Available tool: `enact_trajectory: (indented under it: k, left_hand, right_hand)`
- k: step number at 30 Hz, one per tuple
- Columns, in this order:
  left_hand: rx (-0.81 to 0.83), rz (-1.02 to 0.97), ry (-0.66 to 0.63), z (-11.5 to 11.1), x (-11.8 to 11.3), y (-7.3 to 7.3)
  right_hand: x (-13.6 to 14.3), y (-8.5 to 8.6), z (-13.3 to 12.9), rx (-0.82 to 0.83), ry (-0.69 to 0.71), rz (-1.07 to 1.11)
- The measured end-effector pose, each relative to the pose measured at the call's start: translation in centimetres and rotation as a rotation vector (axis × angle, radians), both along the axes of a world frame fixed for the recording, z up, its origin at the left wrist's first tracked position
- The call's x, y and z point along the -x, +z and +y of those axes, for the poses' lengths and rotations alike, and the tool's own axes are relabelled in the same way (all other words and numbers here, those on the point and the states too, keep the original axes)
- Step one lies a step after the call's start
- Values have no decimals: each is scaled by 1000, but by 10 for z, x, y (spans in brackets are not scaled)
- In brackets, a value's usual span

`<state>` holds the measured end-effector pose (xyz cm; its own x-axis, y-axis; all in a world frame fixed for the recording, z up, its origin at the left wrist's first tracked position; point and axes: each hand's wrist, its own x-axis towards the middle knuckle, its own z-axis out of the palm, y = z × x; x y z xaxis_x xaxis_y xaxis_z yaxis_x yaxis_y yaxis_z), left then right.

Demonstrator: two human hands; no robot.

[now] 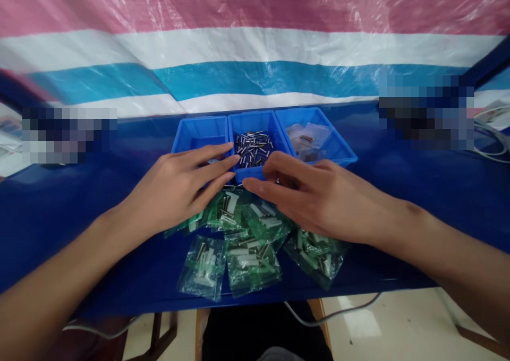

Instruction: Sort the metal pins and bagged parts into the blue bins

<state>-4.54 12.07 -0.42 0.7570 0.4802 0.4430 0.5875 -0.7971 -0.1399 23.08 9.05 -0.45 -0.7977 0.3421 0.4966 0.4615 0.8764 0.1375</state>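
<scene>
My left hand (175,186) reaches over the front of the left blue bin (201,125), fingers stretched out and slightly apart, fingertips beside the middle bin (255,118). That middle bin holds many small metal screws (254,146). My right hand (314,196) is at the middle bin's front right corner, its fingers curled in. A small shiny bit shows under its fingers, too little to name. Below both hands lie several clear green-tinted packets (252,263) with white plugs and screws inside. Part of the packets is hidden by my hands.
The right blue bin (334,143) contains small clear bags (308,135), with a few screws on top. The bins stand on a dark blue table (131,276). A striped plastic sheet (255,42) hangs behind. A cable (334,316) loops below the table's front edge.
</scene>
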Motion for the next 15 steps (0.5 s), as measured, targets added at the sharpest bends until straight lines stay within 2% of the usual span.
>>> enact_trajectory:
  k: [4, 7, 11, 15]
  left_hand:
    - [49, 21, 32, -1, 0, 1]
    - [61, 30, 49, -1, 0, 1]
    - [34, 16, 11, 0, 0, 0]
    - [52, 13, 17, 1, 0, -2]
  right_hand:
    - [-5, 13, -6, 98, 80, 338]
    - [-8, 15, -7, 335, 94, 519]
    - [-8, 13, -3, 669, 46, 767]
    - [-5, 14, 0, 827, -6, 824]
